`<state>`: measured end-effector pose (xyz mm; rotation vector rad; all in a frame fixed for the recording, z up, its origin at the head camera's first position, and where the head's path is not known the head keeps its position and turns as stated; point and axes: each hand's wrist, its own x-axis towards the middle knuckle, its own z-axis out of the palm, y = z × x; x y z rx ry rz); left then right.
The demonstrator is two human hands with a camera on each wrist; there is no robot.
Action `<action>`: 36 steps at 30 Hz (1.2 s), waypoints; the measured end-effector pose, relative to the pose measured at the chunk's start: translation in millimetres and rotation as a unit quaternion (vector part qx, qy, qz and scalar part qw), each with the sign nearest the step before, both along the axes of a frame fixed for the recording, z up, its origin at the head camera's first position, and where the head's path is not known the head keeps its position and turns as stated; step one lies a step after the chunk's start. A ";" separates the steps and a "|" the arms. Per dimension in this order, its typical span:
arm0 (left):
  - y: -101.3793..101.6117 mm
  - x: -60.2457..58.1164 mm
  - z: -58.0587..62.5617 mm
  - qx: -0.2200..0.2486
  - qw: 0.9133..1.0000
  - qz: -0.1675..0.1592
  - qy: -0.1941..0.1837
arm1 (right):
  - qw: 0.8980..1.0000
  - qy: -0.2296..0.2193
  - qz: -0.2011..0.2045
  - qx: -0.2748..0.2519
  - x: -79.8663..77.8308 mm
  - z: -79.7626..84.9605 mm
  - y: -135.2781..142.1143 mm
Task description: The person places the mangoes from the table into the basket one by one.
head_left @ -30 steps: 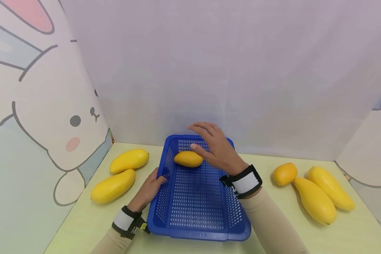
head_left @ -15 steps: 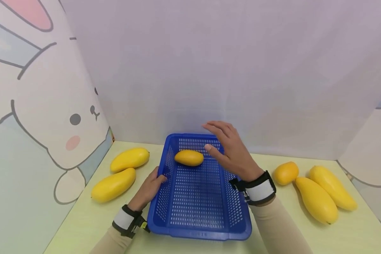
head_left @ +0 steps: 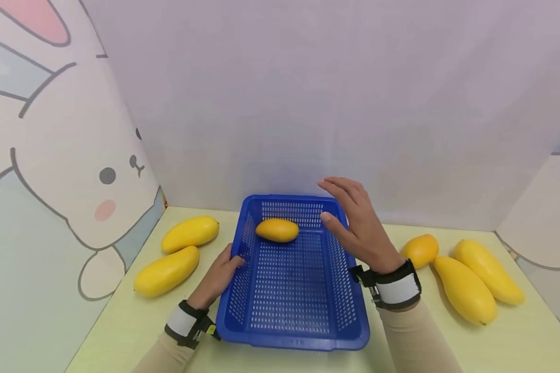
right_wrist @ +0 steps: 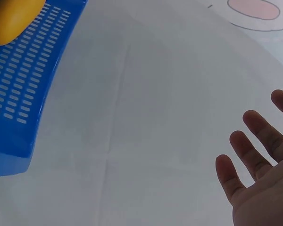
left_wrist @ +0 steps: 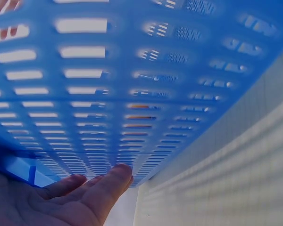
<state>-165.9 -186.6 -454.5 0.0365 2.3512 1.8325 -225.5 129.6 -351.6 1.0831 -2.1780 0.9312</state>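
Observation:
A blue plastic basket (head_left: 291, 339) with slotted walls sits in the middle of the head view. One orange-yellow mango (head_left: 277, 230) lies in its far left corner. My left hand (head_left: 219, 277) holds the basket's left side, thumb over the rim and fingers against the outer wall; in the left wrist view those fingers (left_wrist: 108, 190) lie along the slotted side. Over the basket's far right corner hovers my right hand (head_left: 361, 228), fingers spread and slightly bent, with nothing in it. The right wrist view shows its fingers (right_wrist: 247, 150) apart from the basket.
Two long yellow fruits (head_left: 167, 271) lie on the pale table left of the basket. To the right are a smaller orange mango (head_left: 421, 250) and two large yellow fruits (head_left: 465, 290). A pale cloth wall (head_left: 280, 103) stands behind, with a rabbit-printed side wall (head_left: 74, 181) at left.
My right hand has moved to the right, away from the mango in the basket and over the right rim. The left hand and basket have stayed almost still.

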 end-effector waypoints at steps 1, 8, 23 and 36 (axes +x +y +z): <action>-0.1 0.0 0.2 0.001 1.000 0.001 0.000 | 1.000 0.000 0.000 -0.002 0.1 -0.9 1.1; -0.3 0.6 0.1 -0.001 1.000 0.000 0.002 | 1.000 0.001 -0.005 -0.003 4.5 -6.3 6.5; 1.1 1.9 2.0 -0.005 1.000 0.004 0.008 | 0.999 0.001 -0.041 0.002 20.0 -13.4 22.2; 2.2 3.6 3.5 -0.010 1.000 0.004 -0.001 | 0.998 -0.019 -0.058 0.014 26.6 -24.3 32.8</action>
